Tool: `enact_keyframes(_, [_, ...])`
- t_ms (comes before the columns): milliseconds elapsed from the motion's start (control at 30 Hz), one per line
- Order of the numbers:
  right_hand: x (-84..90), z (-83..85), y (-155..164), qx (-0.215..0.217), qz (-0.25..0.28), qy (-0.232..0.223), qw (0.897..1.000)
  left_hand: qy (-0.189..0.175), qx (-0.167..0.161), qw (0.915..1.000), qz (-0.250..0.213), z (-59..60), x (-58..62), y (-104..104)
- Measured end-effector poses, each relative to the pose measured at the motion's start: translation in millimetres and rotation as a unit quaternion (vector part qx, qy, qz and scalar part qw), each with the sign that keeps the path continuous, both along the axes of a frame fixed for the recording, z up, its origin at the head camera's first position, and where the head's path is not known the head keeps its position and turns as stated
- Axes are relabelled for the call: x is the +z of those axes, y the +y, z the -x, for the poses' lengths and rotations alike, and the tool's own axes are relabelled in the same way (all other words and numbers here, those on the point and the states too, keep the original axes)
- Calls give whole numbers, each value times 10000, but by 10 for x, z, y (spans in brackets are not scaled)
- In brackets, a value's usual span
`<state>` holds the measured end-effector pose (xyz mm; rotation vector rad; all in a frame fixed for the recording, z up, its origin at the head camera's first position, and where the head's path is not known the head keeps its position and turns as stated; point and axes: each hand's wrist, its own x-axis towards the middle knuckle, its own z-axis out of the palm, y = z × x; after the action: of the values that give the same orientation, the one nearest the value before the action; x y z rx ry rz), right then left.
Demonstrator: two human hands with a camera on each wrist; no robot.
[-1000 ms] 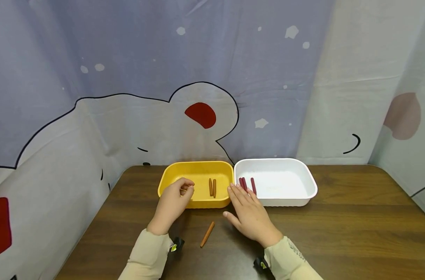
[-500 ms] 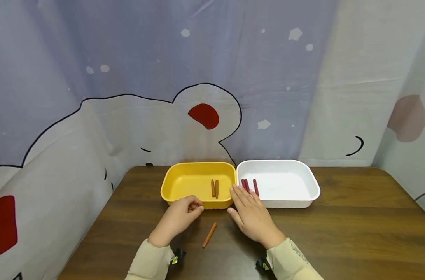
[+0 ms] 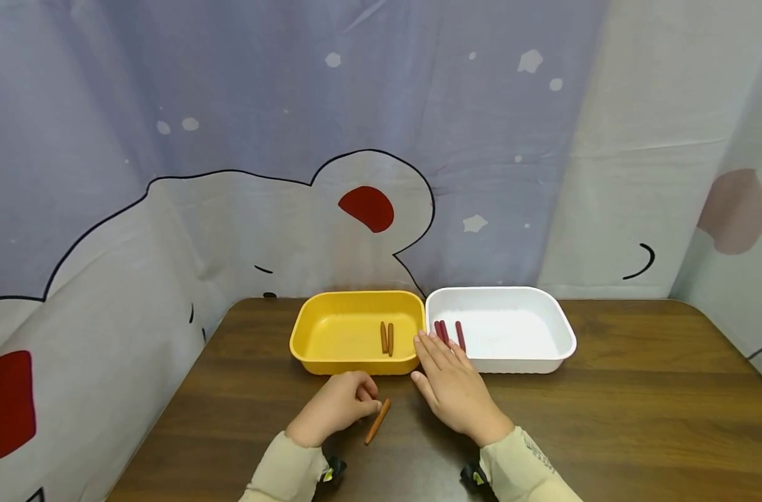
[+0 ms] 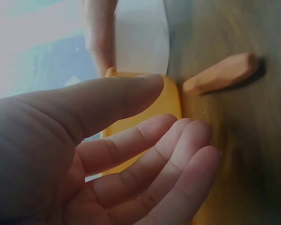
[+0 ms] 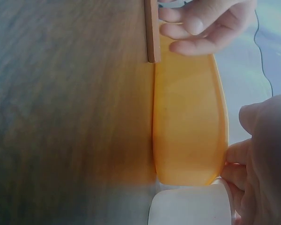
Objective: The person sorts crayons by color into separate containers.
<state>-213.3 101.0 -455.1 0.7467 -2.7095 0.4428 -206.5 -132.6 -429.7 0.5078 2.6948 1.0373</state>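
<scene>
On the table lies a short orange-brown stick point(image 3: 377, 422), crayon-like, with a faceted side in the left wrist view. My left hand point(image 3: 341, 404) is just left of it, thumb and fingers apart, holding nothing; whether it touches the stick is unclear in the head view, but a gap shows in the left wrist view. My right hand point(image 3: 451, 383) lies with straight fingers over the front edges where the yellow tray point(image 3: 330, 366) and white tray point(image 3: 519, 366) meet. Two brown sticks point(image 3: 390, 340) lie in the yellow tray, and dark red sticks point(image 3: 460, 336) in the white one.
The brown wooden table point(image 3: 638, 390) extends to both sides of the trays. Behind it hangs a patterned curtain point(image 3: 493, 139), close to the trays' far edges. A black wrist device point(image 3: 471, 477) sits under the right sleeve.
My left hand has moved from over the yellow tray down and right to beside the loose stick. My right hand stays at the tray edges. The head view has shifted slightly.
</scene>
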Motion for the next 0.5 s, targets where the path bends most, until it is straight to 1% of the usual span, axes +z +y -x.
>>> enact_keyframes(233, [9, -4, -6, 1, -2, -1, 10000, -197, -24, 9998, -15, -45, -70, 80])
enact_keyframes(400, [18, -3, -7, 3, -62, 12, 10000, -221, 19, 9997, 63, -67, -93, 136])
enact_keyframes(500, [19, -4, -4, 1, -102, 3, 9999, -130, 83, 9997, 210, -71, -104, 160])
